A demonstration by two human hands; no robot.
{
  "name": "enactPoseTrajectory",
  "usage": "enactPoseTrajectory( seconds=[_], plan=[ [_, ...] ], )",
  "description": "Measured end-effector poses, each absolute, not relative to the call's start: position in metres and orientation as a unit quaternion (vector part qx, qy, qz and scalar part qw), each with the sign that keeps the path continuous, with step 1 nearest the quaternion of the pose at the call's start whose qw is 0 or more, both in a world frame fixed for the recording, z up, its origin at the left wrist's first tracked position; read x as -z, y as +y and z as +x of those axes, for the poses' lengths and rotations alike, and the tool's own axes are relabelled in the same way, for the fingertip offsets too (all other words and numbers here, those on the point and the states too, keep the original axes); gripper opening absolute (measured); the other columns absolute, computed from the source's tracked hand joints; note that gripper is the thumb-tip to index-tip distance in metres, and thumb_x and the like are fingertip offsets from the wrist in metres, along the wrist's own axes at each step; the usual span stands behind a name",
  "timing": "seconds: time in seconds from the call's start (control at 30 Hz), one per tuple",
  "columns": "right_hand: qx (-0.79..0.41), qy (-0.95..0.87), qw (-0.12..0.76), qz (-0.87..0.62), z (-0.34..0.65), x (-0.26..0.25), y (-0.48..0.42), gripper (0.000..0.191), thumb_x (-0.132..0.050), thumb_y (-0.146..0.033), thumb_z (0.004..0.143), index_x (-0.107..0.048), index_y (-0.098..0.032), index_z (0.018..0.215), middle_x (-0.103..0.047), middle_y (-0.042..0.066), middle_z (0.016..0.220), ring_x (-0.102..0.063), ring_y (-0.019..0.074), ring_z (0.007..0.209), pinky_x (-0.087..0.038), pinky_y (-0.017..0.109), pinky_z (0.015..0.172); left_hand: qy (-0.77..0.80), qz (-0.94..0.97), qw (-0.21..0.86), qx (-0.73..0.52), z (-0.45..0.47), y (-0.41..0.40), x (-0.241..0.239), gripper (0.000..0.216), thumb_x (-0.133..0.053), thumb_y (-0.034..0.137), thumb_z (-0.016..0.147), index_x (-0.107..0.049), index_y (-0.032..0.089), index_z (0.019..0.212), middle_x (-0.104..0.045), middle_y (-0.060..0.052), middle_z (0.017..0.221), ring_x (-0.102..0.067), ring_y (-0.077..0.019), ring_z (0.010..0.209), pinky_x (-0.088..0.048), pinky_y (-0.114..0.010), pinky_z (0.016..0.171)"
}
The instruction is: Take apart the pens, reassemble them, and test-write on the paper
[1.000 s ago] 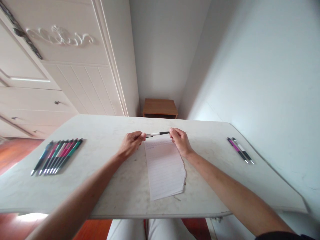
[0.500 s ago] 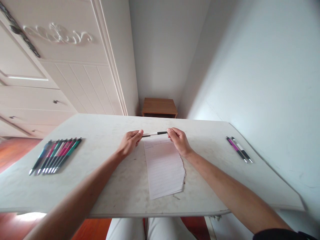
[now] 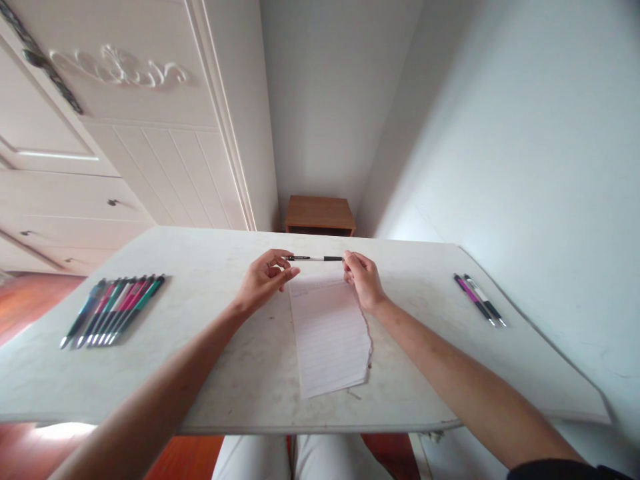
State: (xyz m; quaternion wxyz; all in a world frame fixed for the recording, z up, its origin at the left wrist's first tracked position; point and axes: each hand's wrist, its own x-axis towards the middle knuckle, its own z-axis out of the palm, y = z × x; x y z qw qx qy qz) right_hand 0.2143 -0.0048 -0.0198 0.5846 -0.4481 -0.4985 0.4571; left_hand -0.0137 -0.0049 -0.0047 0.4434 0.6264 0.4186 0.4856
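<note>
A white and black pen (image 3: 317,259) is stretched level between my two hands, above the top edge of a lined paper sheet (image 3: 330,333). My right hand (image 3: 364,277) pinches the pen's black grip end. At the other end, my left hand (image 3: 267,277) has its index fingertip at the pen's black clip end, while the thumb stands apart below with a gap to the fingers. Faint writing runs along the top of the sheet, whose right edge is torn.
A row of several colored pens (image 3: 117,310) lies on the left of the white table (image 3: 225,387). Two pens, a purple pen (image 3: 473,298) and a white pen (image 3: 484,300), lie at the right near the wall (image 3: 550,167). A brown wooden cabinet (image 3: 320,212) stands beyond.
My left thumb has come away from the pen and its fingers have loosened, showing the clip end. The pen and my right hand have shifted slightly up and right.
</note>
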Motion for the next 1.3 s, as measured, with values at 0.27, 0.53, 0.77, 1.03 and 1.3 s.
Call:
enactPoseTrajectory(
  seconds=[0.27,0.53,0.77,1.03,1.3],
  plan=[
    [-0.466,-0.507,0.566,-0.453,0.2132,0.0198,-0.0066,0.042,-0.061,-0.05,0.083,-0.048,-0.019,0.059,-0.034,-0.006,0.052,-0.028,0.007,0.045,-0.021,0.023,0.043,0.459,0.656,0.371,-0.471,-0.0183,-0.0055,0.0021,0.043,-0.061,0.054,0.084,-0.063,0.014,0.066,-0.057,0.0,0.054,-0.051,-0.0088,0.045,-0.039,-0.02,0.045],
    [-0.475,-0.511,0.568,-0.436,0.212,0.0192,-0.0082,0.042,-0.061,-0.051,0.083,-0.05,-0.019,0.059,-0.033,-0.006,0.051,-0.027,0.0073,0.045,-0.023,0.023,0.044,0.474,0.643,0.374,-0.471,-0.0195,-0.0086,-0.0006,0.05,-0.056,0.061,0.084,-0.065,0.013,0.073,-0.059,-0.002,0.06,-0.05,-0.0091,0.046,-0.04,-0.021,0.044],
    [-0.488,-0.485,0.576,-0.442,0.2132,0.0179,-0.0073,0.041,-0.063,-0.05,0.082,-0.05,-0.018,0.059,-0.036,-0.005,0.054,-0.028,0.0065,0.046,-0.02,0.022,0.042,0.451,0.644,0.39,-0.479,-0.0189,-0.0065,-0.0023,0.042,-0.078,0.046,0.069,-0.066,0.013,0.093,-0.068,-0.004,0.077,-0.056,-0.0095,0.049,-0.045,-0.022,0.047],
    [-0.488,-0.492,0.572,-0.439,0.2117,0.018,-0.0078,0.041,-0.063,-0.049,0.081,-0.049,-0.019,0.058,-0.036,-0.006,0.054,-0.026,0.0064,0.045,-0.019,0.022,0.042,0.48,0.664,0.371,-0.437,-0.0216,-0.0073,-0.0003,0.057,-0.05,0.063,0.087,-0.062,0.013,0.061,-0.06,-0.003,0.052,-0.053,-0.0104,0.044,-0.04,-0.021,0.044],
    [-0.488,-0.485,0.574,-0.445,0.2117,0.0151,-0.0092,0.04,-0.063,-0.049,0.081,-0.049,-0.019,0.059,-0.035,-0.006,0.053,-0.028,0.0064,0.045,-0.02,0.022,0.042,0.449,0.642,0.406,-0.471,-0.0218,-0.0049,0.0015,0.051,-0.074,0.054,0.073,-0.062,0.014,0.101,-0.066,-0.004,0.084,-0.057,-0.0093,0.05,-0.045,-0.021,0.045]
  ],
)
